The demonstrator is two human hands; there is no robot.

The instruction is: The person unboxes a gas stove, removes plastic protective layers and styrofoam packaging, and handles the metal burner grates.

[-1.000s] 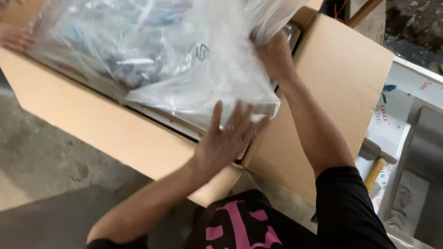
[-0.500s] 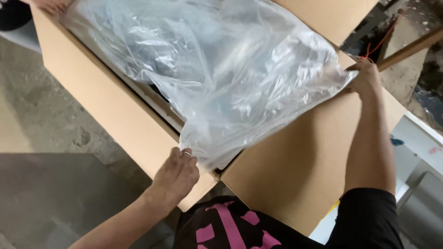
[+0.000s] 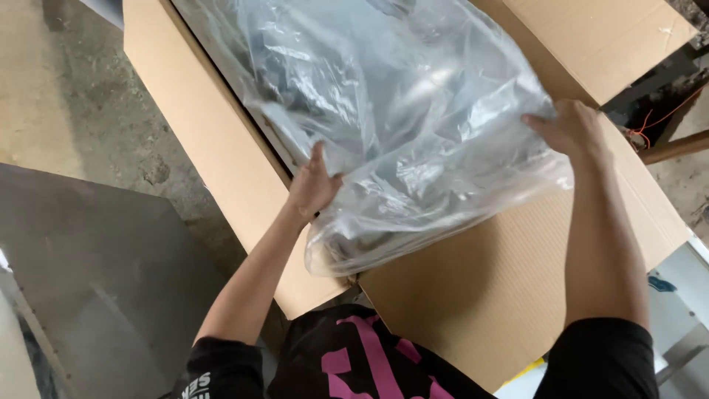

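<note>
Head view: a crinkled clear plastic bag (image 3: 399, 125) over an open cardboard box (image 3: 509, 288) is pressed by the left hand (image 3: 314, 185), fingers flat, and gripped by the right hand (image 3: 565, 129); a grey metal sheet (image 3: 96, 295) lies beside

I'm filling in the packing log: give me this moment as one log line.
left hand: flat on clear plastic bag | right hand: grips bag edge | bag: dark contents, lying in open brown cardboard box

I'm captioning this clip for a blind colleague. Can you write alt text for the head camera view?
Two bare hands press on a large clear crinkled plastic bag lying in an open brown cardboard box: the left hand flat on its near-left side, the right hand gripping its right edge. Grey concrete floor lies to the left.
</note>
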